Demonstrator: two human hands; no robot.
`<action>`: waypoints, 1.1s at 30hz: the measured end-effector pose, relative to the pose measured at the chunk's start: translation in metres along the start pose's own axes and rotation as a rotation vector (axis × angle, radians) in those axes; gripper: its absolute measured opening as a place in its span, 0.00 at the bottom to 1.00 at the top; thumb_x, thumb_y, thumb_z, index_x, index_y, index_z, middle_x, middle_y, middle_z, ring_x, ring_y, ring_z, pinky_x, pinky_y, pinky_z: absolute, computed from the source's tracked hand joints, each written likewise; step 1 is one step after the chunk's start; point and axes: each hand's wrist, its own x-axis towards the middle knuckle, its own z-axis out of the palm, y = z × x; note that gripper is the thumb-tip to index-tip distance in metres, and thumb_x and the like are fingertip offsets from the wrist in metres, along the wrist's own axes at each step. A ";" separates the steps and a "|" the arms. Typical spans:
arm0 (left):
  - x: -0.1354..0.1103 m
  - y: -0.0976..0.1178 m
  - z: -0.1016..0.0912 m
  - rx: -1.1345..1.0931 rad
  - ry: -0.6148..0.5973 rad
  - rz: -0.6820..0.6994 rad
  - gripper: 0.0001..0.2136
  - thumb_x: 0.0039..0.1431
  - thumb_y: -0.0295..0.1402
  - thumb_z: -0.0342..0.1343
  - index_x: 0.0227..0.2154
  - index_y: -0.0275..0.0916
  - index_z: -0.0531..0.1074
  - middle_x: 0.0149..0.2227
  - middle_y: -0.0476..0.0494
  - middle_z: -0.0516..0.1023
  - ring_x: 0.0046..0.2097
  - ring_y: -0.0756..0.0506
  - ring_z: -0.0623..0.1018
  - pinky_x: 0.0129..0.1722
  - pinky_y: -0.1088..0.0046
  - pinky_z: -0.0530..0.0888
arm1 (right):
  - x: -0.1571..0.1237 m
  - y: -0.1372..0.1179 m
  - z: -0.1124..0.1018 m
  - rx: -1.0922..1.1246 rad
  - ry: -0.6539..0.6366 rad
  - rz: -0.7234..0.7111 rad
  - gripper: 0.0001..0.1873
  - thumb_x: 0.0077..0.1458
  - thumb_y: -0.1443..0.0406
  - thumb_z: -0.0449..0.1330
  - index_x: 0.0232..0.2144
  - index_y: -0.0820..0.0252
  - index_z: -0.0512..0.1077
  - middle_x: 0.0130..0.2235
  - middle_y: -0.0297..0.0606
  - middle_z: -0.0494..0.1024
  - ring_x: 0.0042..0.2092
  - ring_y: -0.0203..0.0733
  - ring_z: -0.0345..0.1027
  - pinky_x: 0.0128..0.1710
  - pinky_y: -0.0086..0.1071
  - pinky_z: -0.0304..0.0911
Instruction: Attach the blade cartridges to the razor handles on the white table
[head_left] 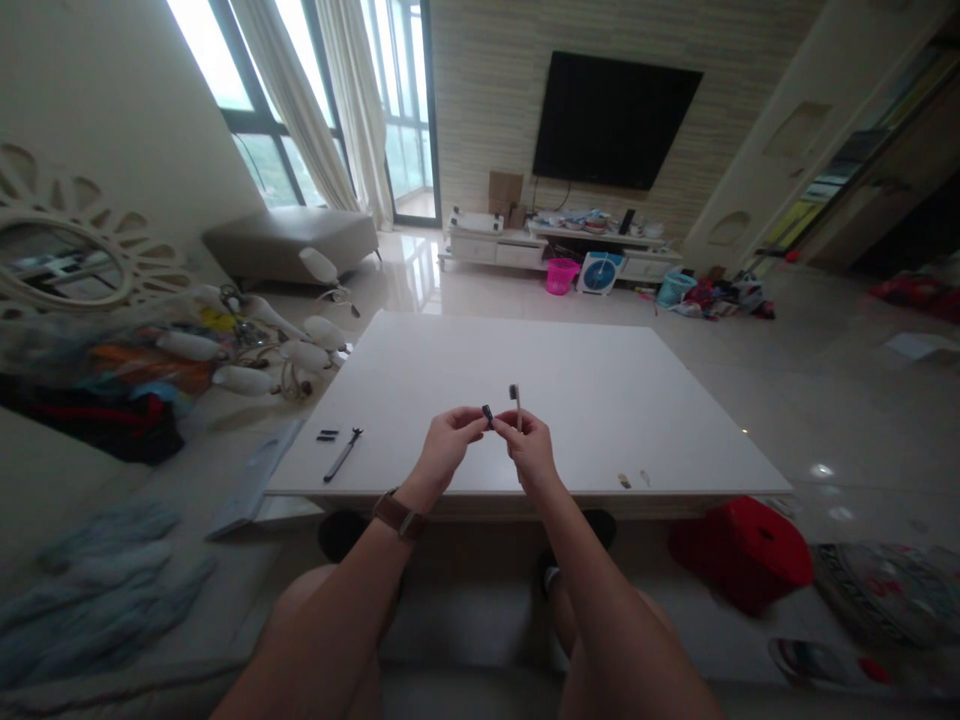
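My left hand (448, 440) is closed in a pinch on a small black part (487, 412), held over the near side of the white table (600, 370). A brown watch strap sits on that wrist. Close to its right, my right hand (529, 443) is closed round a thin stick with a dark tip (515, 397) that points upward. The two hands nearly touch at the fingertips. On the table to the left lie a dark slim tool (343, 455) and two small black pieces (327, 435).
A red stool (742, 552) stands on the floor at the table's right front. A light fixture with white glass shades (255, 350) lies left of the table. Two tiny bits (632, 480) rest near the table's front edge. A TV unit stands at the far wall.
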 end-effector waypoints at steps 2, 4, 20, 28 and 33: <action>0.000 0.001 0.001 0.010 0.042 0.005 0.11 0.44 0.35 0.68 0.31 0.36 0.80 0.33 0.42 0.82 0.37 0.47 0.78 0.40 0.69 0.71 | -0.001 -0.001 0.000 -0.027 -0.020 -0.006 0.18 0.44 0.51 0.69 0.28 0.60 0.76 0.24 0.34 0.75 0.23 0.35 0.60 0.22 0.29 0.53; 0.000 0.003 0.001 0.002 0.083 0.011 0.11 0.43 0.35 0.68 0.30 0.36 0.80 0.32 0.42 0.82 0.37 0.47 0.78 0.39 0.69 0.71 | -0.002 -0.004 0.001 -0.044 -0.031 -0.015 0.20 0.48 0.49 0.65 0.30 0.60 0.76 0.25 0.34 0.75 0.23 0.34 0.58 0.22 0.29 0.52; 0.000 0.008 -0.004 0.134 0.186 0.193 0.08 0.46 0.31 0.63 0.31 0.33 0.79 0.28 0.44 0.81 0.32 0.47 0.78 0.36 0.70 0.75 | -0.019 -0.007 0.012 -0.308 -0.113 -0.145 0.19 0.62 0.51 0.54 0.31 0.56 0.76 0.22 0.30 0.67 0.25 0.36 0.58 0.25 0.30 0.49; 0.002 0.004 -0.006 0.234 0.188 0.251 0.09 0.48 0.33 0.63 0.32 0.34 0.80 0.30 0.42 0.83 0.33 0.45 0.80 0.36 0.69 0.75 | -0.017 0.000 0.015 -0.249 -0.129 -0.108 0.19 0.63 0.51 0.54 0.30 0.57 0.74 0.20 0.29 0.64 0.24 0.35 0.57 0.25 0.28 0.51; 0.000 0.007 -0.006 0.305 0.203 0.271 0.08 0.49 0.33 0.63 0.31 0.35 0.80 0.31 0.42 0.83 0.34 0.45 0.81 0.37 0.69 0.76 | -0.016 0.010 0.021 -0.089 -0.135 -0.019 0.21 0.60 0.48 0.56 0.29 0.57 0.72 0.18 0.26 0.62 0.21 0.32 0.53 0.21 0.27 0.47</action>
